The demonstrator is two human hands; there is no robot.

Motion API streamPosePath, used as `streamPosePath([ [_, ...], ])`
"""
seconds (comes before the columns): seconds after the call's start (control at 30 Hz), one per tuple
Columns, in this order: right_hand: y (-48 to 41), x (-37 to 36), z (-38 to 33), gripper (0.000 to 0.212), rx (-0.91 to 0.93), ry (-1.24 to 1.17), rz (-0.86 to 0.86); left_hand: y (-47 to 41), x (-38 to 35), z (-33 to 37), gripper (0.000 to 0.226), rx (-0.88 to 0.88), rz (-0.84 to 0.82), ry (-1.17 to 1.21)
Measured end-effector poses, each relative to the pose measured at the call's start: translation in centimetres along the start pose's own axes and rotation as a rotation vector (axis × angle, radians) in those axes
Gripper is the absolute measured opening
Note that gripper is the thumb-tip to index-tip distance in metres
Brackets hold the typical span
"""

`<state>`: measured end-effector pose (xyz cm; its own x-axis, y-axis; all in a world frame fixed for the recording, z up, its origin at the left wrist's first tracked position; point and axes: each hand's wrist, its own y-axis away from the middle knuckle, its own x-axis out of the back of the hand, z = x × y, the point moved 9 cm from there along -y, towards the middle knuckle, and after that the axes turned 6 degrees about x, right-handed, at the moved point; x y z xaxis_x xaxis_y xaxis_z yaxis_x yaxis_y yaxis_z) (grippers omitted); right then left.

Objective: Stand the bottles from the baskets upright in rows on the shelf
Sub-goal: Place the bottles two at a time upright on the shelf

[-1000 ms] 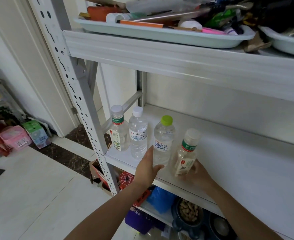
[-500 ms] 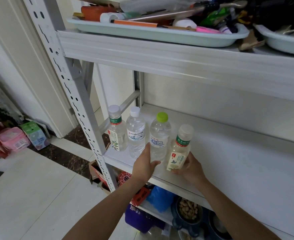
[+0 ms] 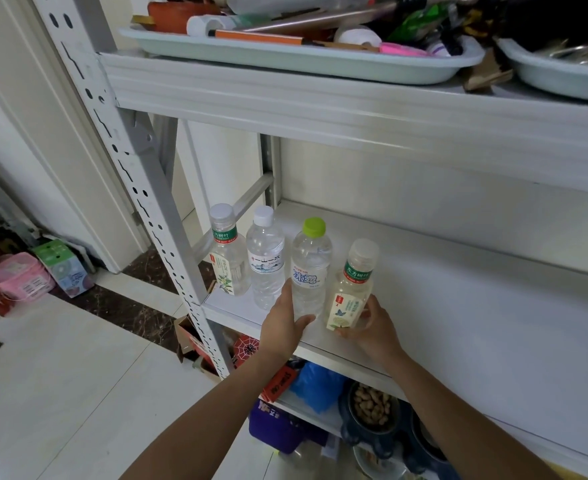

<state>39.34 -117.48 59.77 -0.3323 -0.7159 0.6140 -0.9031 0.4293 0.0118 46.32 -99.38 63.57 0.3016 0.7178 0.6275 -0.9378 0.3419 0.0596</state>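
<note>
There is one view only, from a camera on the person's head. It is in front of the shelf [image 3: 459, 306], toward its left end and higher than it, so it faces forward and down onto the board. It is near. Both forearms enter from the bottom edge. At the shelf's front edge the left hand [image 3: 282, 327] holds the green-capped bottle [image 3: 311, 268] and the right hand [image 3: 375, 327] holds the cream-labelled bottle [image 3: 351, 292]. The wide lens also takes in the tray [image 3: 285, 58] on the level above the shelf, the level below it, and the floor [image 3: 60, 393] to its left. The post [image 3: 140, 188] at the shelf's left front corner appears slanted.
</note>
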Motion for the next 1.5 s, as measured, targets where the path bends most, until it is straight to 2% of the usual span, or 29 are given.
streamPosePath([
  [0.1,0.8,0.4,-0.4,0.072,0.073,0.054,0.026,1.1,-0.1,-0.6,0.07,0.029,0.056,0.056],
  [0.17,2.2,1.3,-0.3,0.076,0.153,0.119,0.073,2.9,-0.1,-1.2,0.066,0.059,0.115,0.01],
  [0.23,4.2,2.5,-0.2,0.075,0.264,0.184,0.146,5.0,0.1,-1.7,0.066,0.041,0.201,-0.125],
  [0.33,7.2,3.7,-1.3,0.065,0.524,0.292,0.209,7.6,-0.3,-3.5,0.08,0.063,0.256,-0.411],
  [0.4,9.3,2.9,-2.0,0.065,0.708,0.342,0.121,9.9,-0.8,-5.1,0.087,0.154,0.268,-0.547],
  [0.5,12.6,0.3,-2.5,0.064,0.943,0.411,-0.097,15.2,-1.5,-6.9,0.093,0.328,0.332,-0.583],
  [0.6,16.2,-3.0,-3.0,0.066,1.066,0.495,-0.325,21.3,-2.1,-9.2,0.093,0.504,0.376,-0.61],
  [0.73,21.4,-8.4,-4.5,0.075,1.132,0.643,-0.58,32.4,0.2,-12.2,0.086,0.759,0.463,-0.675],
  [0.83,26.9,-12.0,-7.7,0.085,1.283,0.634,-0.734,42.1,3.2,-13.7,0.08,0.943,0.601,-0.618],
  [0.9,31.8,-14.1,-10.0,0.088,1.396,0.602,-0.837,49.5,4.0,-14.7,0.078,1.077,0.675,-0.56],
  [0.97,37.6,-16.0,-12.1,0.085,1.541,0.596,-0.868,57.2,4.0,-15.3,0.083,1.2,0.736,-0.503],
  [1.1,50.5,-19.2,-13.9,0.07,1.729,0.602,-0.991,72.4,2.2,-14.7,0.106,1.442,0.882,-0.396],
  [1.23,63.5,-19.8,-14.3,0.068,1.879,0.58,-1.108,85.3,-0.6,-12.7,0.123,1.629,1.009,-0.315],
  [1.37,75.2,-18.5,-14.0,0.084,2.009,0.497,-1.256,95.1,-3.3,-11.0,0.132,1.782,1.043,-0.237],
  [1.43,80.2,-17.8,-13.6,0.095,2.052,0.409,-1.285,99.2,-4.1,-10.3,0.122,1.835,1.071,-0.187],
  [1.5,84.3,-17.7,-13.0,0.107,2.063,0.444,-1.337,102.7,-4.8,-10.0,0.095,1.876,1.067,-0.171],
])
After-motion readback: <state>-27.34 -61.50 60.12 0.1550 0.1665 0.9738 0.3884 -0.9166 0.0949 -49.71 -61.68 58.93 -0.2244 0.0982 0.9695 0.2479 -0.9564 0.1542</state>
